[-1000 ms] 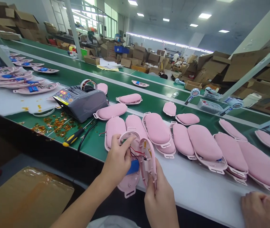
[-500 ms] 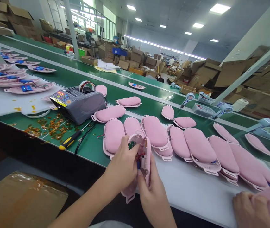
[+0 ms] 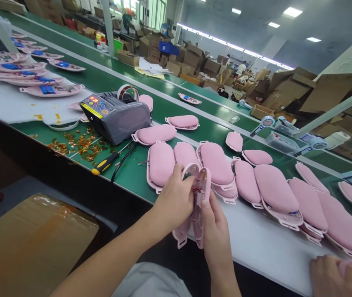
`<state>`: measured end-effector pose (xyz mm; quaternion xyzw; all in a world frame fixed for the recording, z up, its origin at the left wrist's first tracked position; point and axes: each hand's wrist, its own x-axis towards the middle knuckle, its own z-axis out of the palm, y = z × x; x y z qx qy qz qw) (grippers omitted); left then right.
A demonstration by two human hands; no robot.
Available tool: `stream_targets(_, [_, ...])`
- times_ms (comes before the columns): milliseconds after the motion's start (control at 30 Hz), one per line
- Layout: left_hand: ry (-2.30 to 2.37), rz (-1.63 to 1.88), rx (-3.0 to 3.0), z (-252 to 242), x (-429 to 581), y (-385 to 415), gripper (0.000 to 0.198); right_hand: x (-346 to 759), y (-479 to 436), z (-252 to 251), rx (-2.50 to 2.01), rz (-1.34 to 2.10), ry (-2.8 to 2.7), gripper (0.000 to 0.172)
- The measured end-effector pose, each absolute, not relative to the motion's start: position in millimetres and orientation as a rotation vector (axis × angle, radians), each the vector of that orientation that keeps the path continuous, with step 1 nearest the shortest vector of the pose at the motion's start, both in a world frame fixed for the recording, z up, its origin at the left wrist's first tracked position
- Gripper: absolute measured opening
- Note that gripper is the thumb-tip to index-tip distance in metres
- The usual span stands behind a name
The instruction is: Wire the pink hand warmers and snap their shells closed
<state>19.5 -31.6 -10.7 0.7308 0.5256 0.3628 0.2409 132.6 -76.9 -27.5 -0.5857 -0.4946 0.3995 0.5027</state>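
Between my hands is a pink plastic casing, parted into two halves like an open clam. My left hand (image 3: 176,200) is closed around the left shell half (image 3: 181,236), its fingers reaching over the rim toward the inside. Fingers of my right hand (image 3: 217,227) wrap the outer side of the right shell half (image 3: 206,187). Thin red wires (image 3: 197,190) show in the gap, along with part of a green circuit board (image 3: 188,175); my left fingers hide much of the interior. Just beyond lie padded pink casings (image 3: 216,163) in a row.
A grey tape dispenser (image 3: 116,119) stands left, near a yellow-black screwdriver (image 3: 104,163) and amber tape scraps (image 3: 86,144). Open shells with blue parts (image 3: 52,90) lie far left. Another person's hand (image 3: 336,272) rests at lower right. A cardboard box (image 3: 36,247) sits below the bench.
The view has shifted, so the bench appears farther right. The right shell half has turned more edge-on, and its lower end now shows beside the left half. Both hands keep their hold.
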Motion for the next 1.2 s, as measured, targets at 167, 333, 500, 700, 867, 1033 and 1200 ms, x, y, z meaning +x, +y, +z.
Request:
stream_targets(167, [1.371, 1.191, 1.774, -20.4, 19.6, -31.0, 0.063, 134.3, -72.4, -27.8, -1.382, 0.995, -1.174, 0.053])
stream_targets(333, [1.071, 1.182, 1.118, -25.2, 15.3, -26.4, 0.061, 144.9, -65.7, -30.0, -1.325, 1.171, -1.116, 0.051])
stream_targets(500, [0.74, 1.175, 0.766, -21.0, 16.2, -26.6, 0.047, 151.5, -61.6, -24.9, -1.275, 1.275, -1.143, 0.049])
stream_targets(700, [0.566, 1.1, 0.573, -18.2, 17.3, -22.4, 0.044, 155.1, -63.4, -25.7, -1.23, 1.228, -1.157, 0.045])
stream_targets(867, [0.474, 1.067, 0.613, -12.8, 19.8, -20.2, 0.042, 152.8, -64.7, -23.4, -1.202, 1.188, -1.164, 0.042])
stream_targets(1033, [0.491, 1.03, 0.709, -10.7, 19.6, -20.6, 0.035, 151.6, -68.4, -17.6, -1.262, 1.104, -1.208, 0.045])
stream_targets(1200, [0.553, 0.926, 0.817, -8.8, 2.7, -16.6, 0.037, 150.4, -73.7, -9.1, -1.325, 1.032, -1.257, 0.051])
